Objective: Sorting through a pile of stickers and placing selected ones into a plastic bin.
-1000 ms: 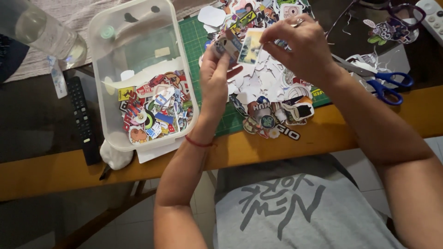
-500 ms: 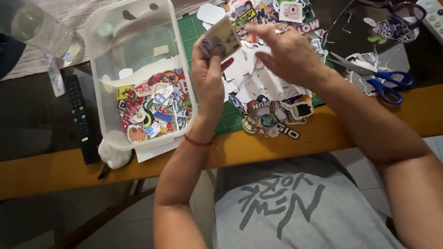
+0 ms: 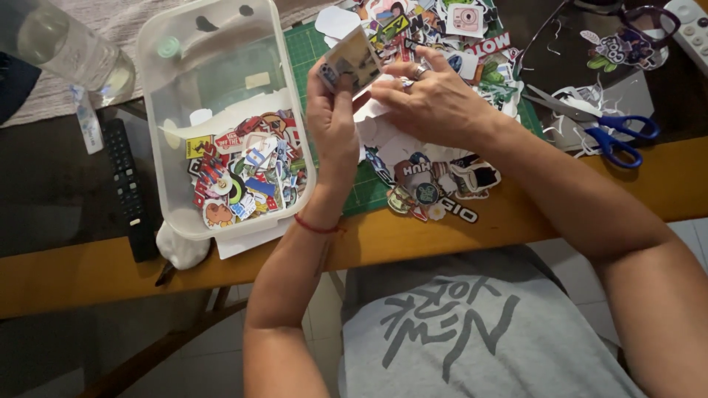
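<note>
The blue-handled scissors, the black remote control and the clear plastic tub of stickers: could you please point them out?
Blue-handled scissors (image 3: pixel 616 136), head view, on the handle loops.
Black remote control (image 3: pixel 127 184), head view, mid-body over the buttons.
Clear plastic tub (image 3: pixel 299 121), head view, right wall.

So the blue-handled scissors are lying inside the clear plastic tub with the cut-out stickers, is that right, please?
Not quite: the blue-handled scissors lie on the table to the right of the right hand, as the head view shows. The clear plastic tub holds only the cut-out stickers.
</note>
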